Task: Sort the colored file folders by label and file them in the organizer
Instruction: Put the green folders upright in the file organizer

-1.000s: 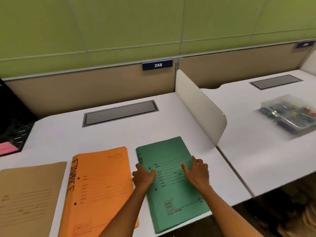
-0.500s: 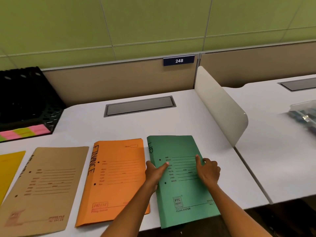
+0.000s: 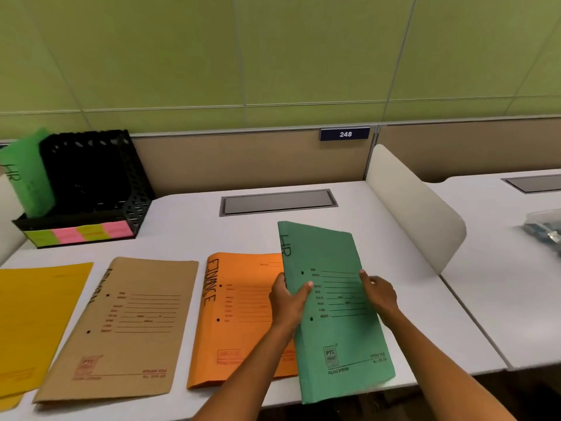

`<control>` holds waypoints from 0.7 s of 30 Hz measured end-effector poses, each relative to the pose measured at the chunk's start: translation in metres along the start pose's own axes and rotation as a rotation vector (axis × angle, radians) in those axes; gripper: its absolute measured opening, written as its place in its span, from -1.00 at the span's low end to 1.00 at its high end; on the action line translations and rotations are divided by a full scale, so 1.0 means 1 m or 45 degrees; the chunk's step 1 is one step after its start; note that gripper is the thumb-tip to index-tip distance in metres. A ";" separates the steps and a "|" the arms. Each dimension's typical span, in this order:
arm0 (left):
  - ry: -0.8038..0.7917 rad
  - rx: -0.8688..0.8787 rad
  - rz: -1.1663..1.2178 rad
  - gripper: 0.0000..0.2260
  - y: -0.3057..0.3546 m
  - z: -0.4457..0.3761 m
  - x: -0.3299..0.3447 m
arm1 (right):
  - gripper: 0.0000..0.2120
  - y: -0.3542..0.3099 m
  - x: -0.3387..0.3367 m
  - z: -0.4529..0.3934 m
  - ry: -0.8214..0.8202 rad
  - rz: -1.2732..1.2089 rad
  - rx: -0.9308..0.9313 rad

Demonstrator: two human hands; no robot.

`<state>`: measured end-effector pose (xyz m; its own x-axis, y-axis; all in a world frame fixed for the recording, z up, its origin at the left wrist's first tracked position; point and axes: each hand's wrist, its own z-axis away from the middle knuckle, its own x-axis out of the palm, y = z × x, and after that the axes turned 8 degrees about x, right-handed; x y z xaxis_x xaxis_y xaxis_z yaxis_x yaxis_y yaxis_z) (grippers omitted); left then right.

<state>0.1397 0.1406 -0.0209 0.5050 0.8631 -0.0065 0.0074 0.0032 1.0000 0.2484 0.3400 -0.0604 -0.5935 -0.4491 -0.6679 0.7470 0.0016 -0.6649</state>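
I hold a green folder (image 3: 334,323) marked HR off the desk, tilted up at its far end. My left hand (image 3: 288,302) grips its left edge, thumb on the cover. My right hand (image 3: 379,294) grips its right edge. An orange folder (image 3: 239,317) marked FINANCE lies flat to the left, partly under the green one. Further left lie a brown folder (image 3: 127,326) and a yellow folder (image 3: 33,323). A black mesh organizer (image 3: 91,177) stands at the back left, with a bright green HR folder (image 3: 25,174) upright in its left slot.
Coloured sticky labels (image 3: 79,233) line the organizer's front. A white divider panel (image 3: 409,205) stands at the desk's right edge. A grey cable hatch (image 3: 277,202) sits in the white desk (image 3: 188,235). A clear plastic box (image 3: 543,229) rests on the neighbouring desk.
Both hands have taken hold of the green HR folder's edges and lifted it off the desk, over the orange folder's right side. The view has swung left, bringing the organizer into sight.
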 end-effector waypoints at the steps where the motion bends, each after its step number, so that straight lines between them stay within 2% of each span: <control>1: 0.002 0.048 0.000 -0.74 0.005 0.001 -0.010 | -0.46 -0.015 0.001 0.009 0.039 -0.002 -0.054; 4: 0.006 0.175 -0.010 -0.77 0.020 0.004 -0.039 | -0.43 -0.070 0.005 0.038 0.135 0.031 -0.296; 12: 0.062 0.375 0.072 -0.74 0.049 0.015 -0.136 | -0.47 -0.227 0.058 0.154 0.151 0.033 -1.020; 21: 0.207 0.462 0.093 -0.77 0.064 0.025 -0.247 | -0.45 -0.315 0.142 0.258 0.163 0.133 -1.428</control>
<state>0.0373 -0.0850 0.0448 0.3728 0.9231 0.0943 0.2955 -0.2145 0.9309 0.0062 0.0448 0.1404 -0.6186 -0.3052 -0.7240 0.1427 0.8625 -0.4855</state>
